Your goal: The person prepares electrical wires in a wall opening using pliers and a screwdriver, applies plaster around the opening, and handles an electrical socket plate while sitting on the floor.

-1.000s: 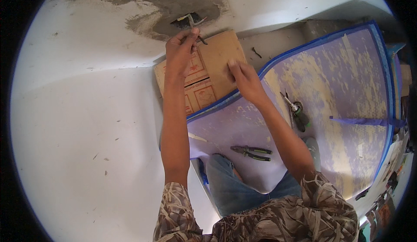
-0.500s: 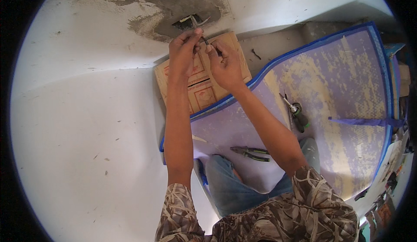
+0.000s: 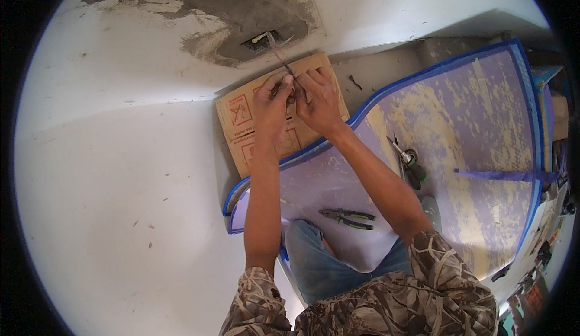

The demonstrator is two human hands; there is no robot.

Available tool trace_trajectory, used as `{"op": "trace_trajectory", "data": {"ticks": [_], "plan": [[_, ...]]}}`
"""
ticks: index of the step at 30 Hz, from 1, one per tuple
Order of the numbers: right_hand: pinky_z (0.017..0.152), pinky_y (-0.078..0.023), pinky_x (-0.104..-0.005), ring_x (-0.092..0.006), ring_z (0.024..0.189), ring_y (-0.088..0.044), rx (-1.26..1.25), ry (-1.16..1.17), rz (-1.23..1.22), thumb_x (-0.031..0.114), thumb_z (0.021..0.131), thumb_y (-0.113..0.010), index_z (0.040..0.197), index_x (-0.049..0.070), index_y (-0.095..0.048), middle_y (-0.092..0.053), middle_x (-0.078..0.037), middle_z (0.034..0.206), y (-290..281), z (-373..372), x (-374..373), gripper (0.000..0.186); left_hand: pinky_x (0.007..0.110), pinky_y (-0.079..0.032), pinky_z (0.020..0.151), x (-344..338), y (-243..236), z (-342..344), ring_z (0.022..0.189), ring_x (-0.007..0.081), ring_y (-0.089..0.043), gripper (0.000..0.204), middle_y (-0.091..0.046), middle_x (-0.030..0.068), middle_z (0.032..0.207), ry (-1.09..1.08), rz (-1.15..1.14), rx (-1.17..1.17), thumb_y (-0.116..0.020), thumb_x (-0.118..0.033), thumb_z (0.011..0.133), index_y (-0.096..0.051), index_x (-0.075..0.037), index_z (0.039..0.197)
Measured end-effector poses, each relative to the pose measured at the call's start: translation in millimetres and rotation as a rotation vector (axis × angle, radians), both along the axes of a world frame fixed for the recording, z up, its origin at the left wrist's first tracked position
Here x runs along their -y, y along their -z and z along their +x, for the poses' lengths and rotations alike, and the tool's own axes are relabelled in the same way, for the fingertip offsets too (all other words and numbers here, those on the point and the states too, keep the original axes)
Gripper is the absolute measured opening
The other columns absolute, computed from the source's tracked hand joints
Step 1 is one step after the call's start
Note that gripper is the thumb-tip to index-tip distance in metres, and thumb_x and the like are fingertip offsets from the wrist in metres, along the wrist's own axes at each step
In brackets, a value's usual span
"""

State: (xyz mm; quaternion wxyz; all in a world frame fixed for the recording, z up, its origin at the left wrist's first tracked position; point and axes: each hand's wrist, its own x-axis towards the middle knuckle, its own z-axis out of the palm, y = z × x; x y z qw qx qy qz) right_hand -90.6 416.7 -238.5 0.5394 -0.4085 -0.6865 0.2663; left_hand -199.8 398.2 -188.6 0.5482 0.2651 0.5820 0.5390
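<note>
At upper centre of the frame, the left hand (image 3: pixel 270 103) and right hand (image 3: pixel 318 99) meet fingertip to fingertip, both pinched closed on a thin wire (image 3: pixel 279 55) running up-left into the wall hole (image 3: pixel 261 40), above the cardboard (image 3: pixel 241 121).

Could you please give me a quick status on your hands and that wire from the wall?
Left hand and right hand together, pinching the wire from the wall opening. Cardboard beneath. Pliers lie unused on the mat.
</note>
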Motion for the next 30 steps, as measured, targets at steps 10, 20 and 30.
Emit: {"op": "trace_trajectory", "data": {"ticks": [10, 20, 30], "plan": [[0.069, -0.040, -0.0459, -0.0379, 0.076, -0.049, 0.010, -0.005, 0.009, -0.002, 0.073, -0.060, 0.089, 0.002, -0.060, -0.052, -0.016, 0.080, 3, 0, 4, 0.017, 0.023, -0.047, 0.068, 4, 28, 8, 0.079, 0.0084, -0.056, 0.010, -0.061, -0.0015, 0.088, -0.102, 0.061, 0.384, -0.062, -0.008, 0.095, -0.066, -0.004, 0.103], [0.070, -0.041, -0.0448, -0.0364, 0.076, -0.052, -0.009, 0.012, 0.098, -0.002, 0.075, -0.061, 0.094, 0.001, -0.063, -0.055, -0.016, 0.081, -14, 4, 10, 0.020, 0.028, -0.050, 0.080, 11, 23, 8, 0.091, 0.0136, -0.061, 0.010, -0.063, 0.0024, 0.097, -0.041, 0.122, 0.489, -0.060, -0.011, 0.095, -0.061, -0.005, 0.103], [0.071, -0.045, -0.0385, -0.0222, 0.079, -0.058, -0.301, -0.057, -0.564, 0.014, 0.091, -0.056, 0.096, -0.001, -0.064, -0.060, -0.011, 0.081, -13, 30, 0, 0.018, 0.026, -0.041, 0.066, 17, 19, 7, 0.075, 0.0120, -0.049, 0.012, -0.056, 0.0020, 0.089, -0.038, 0.055, 0.664, -0.059, -0.014, 0.096, -0.059, -0.005, 0.105]]}}
